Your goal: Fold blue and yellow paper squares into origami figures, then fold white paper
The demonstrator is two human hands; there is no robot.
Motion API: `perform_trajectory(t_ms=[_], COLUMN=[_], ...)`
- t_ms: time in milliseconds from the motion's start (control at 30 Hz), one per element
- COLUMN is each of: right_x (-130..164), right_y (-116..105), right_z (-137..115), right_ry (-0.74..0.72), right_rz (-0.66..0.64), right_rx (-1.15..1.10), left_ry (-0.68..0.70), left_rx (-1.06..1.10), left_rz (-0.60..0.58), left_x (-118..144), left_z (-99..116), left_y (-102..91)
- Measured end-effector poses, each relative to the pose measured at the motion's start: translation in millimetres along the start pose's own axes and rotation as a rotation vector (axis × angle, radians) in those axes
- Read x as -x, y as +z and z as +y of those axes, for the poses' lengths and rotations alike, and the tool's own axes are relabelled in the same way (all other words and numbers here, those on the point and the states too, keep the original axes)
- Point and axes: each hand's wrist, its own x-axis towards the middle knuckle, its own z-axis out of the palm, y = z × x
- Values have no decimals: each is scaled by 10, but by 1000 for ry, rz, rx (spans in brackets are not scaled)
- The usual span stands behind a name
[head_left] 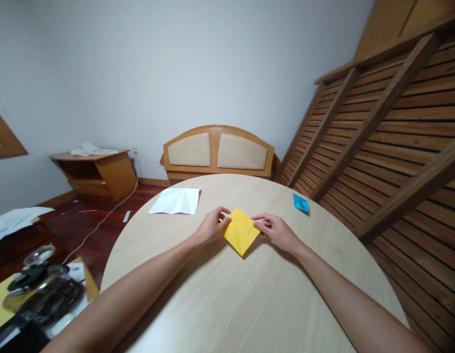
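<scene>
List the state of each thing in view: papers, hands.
yellow paper: folded to a diamond, flat on the round table, pinched at both side corners
left hand: fingers closed on the paper's left corner
right hand: fingers closed on the paper's right corner
white paper: creased, opened out, lying flat, untouched
blue paper: folded small, lying apart near the far right edge

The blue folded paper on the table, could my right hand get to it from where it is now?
Probably yes. The blue folded paper lies beyond the right hand on bare table, nothing between them. But that hand pinches the yellow paper and would have to release it.
</scene>
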Motion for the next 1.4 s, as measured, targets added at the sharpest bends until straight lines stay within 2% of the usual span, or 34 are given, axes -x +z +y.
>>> perform_trajectory(t_ms=[100, 300, 667, 900, 1067, 1233, 1400], right_x=[27, 32, 32, 62, 35, -21, -31], right_y=[7, -26, -2, 16, 5, -30, -40], right_z=[10, 36, 22, 21, 30, 77, 101], right_ry=[-12, -94, -98, -65, -81, -87, -54], right_rz=[-37, -28, -18, -57, 13, 119, 129], right_rx=[36, 102, 181, 76, 116, 165, 170], left_ry=[10, 45, 75, 98, 71, 47, 69], left_rx=[10, -33, -78, -47, -55, -127, -278], left_rz=[-5, -14, -10, 9, -40, -163, -194], left_x=[1, -3, 24, 12, 16, 43, 84], left_z=[-16, -67, -34, -41, -76, -94, -80], left_y=[-1, 3, 31, 43, 51, 51, 40])
